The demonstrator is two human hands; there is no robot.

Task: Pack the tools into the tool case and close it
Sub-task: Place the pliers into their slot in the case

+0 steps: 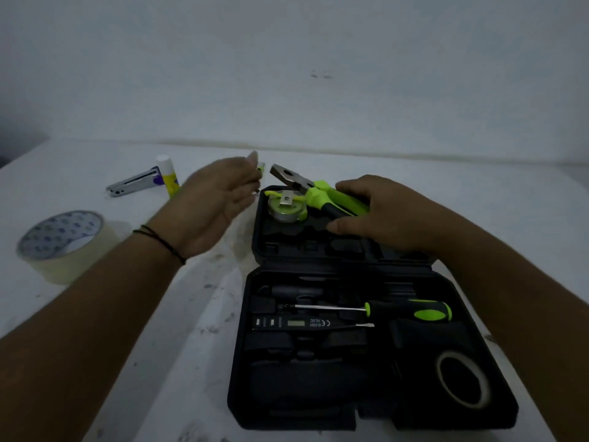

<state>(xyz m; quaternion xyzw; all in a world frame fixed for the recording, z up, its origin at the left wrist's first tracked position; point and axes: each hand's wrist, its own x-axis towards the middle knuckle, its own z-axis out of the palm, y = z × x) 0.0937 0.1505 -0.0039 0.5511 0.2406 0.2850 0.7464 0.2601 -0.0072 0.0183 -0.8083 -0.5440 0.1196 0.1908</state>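
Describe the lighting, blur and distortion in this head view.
Head view: dim, bluish, underexposed light, so the black tool case loses its moulded detail. The left hand is smeared by motion blur; the right hand, on the green-handled pliers, is sharper. Wide-angle distortion bows the table's far edge and stretches both forearms. A faint highlight shows on the tape measure.

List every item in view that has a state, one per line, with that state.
tool case: open, lying flat
pliers: gripped by the right hand, over the far half
tape measure: seated in the far half
screwdriver: seated in the near half
voltage tester: seated below the screwdriver
black tape roll: in its recess
left hand: open, holding nothing
right hand: holding the pliers
masking tape: outside the case
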